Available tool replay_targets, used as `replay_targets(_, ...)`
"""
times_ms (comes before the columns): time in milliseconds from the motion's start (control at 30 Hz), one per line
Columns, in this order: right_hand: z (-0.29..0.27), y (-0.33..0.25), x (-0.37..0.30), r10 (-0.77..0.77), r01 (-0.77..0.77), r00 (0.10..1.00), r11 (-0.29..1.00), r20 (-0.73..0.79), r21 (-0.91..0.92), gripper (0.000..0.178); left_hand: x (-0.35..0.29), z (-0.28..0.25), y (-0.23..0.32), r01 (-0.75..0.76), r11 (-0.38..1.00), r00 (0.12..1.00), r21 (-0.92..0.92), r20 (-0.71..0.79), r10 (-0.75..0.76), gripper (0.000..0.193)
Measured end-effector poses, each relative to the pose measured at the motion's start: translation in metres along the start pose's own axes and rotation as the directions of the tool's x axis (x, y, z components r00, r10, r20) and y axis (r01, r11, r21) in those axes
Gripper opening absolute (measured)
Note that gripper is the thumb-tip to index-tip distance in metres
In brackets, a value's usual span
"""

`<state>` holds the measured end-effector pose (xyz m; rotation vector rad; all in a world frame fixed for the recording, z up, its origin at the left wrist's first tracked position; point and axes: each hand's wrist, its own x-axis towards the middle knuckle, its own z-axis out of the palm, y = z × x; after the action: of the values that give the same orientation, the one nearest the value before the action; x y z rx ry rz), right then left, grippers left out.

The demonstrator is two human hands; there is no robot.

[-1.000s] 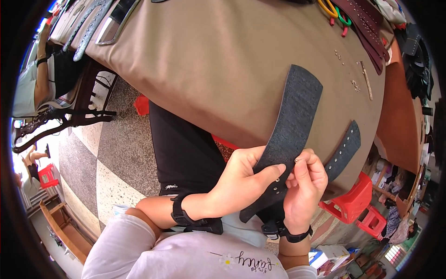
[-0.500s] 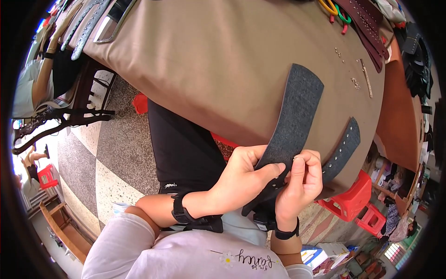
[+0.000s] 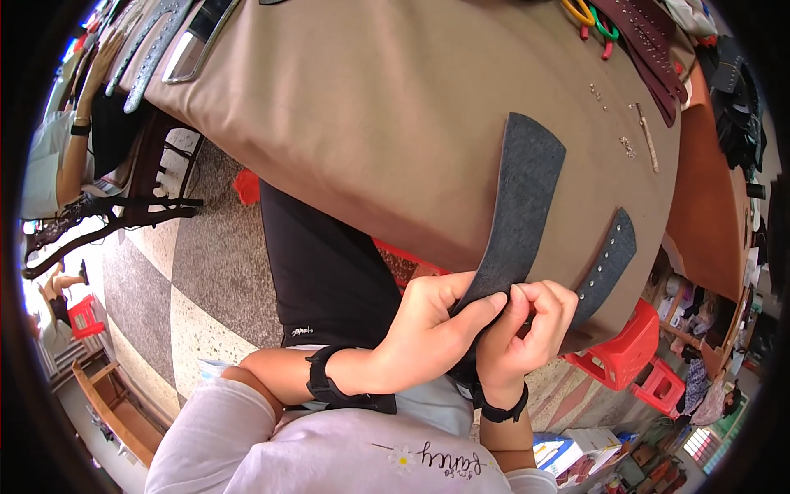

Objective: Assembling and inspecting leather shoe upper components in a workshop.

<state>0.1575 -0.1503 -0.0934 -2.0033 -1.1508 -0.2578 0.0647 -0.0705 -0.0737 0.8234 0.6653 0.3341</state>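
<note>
A dark blue-grey leather strap (image 3: 527, 193) lies with its wide, cut end over the table cover, and its near part rises into my hands. My left hand (image 3: 432, 329) is closed round that near part, thumb on top. On the strap's right edge, beside my left thumb, my right hand (image 3: 531, 333) is closed in a pinch, its other fingers curled. Whether a small piece sits between those fingertips is hidden. The strap's lower end is mostly covered by my hands. To the right lies a second dark strap piece (image 3: 609, 259) with a row of shiny studs.
Small loose studs (image 3: 628, 148) and a thin stick-like tool (image 3: 648, 138) lie at the table's right. Scissors with coloured handles (image 3: 592, 20) and maroon studded straps (image 3: 642, 49) are at the far right. Red stools (image 3: 617, 354) stand below. Another person's arm (image 3: 86, 99) is at the left.
My right fingertips have moved slightly down and left, in against the strap's edge. The studs that showed on the strap between my hands are now covered. The strap's far end has shifted slightly left.
</note>
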Motion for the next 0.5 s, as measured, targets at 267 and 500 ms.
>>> replay_targets(267, -0.006, -0.001, -0.004, -0.091, 0.092, 0.996, 0.996, 0.014, -0.018, 0.013, -0.004, 0.004, -0.008, -0.082, 0.994, 0.995, 0.079, -0.058, 0.086, 0.014)
replay_targets(500, -0.010, 0.000, -0.004, -0.159, 0.161, 0.980, 0.987, 0.123, -0.011, 0.020, -0.002, 0.006, -0.011, -0.114, 0.983, 0.984, 0.146, -0.123, 0.132, 0.015)
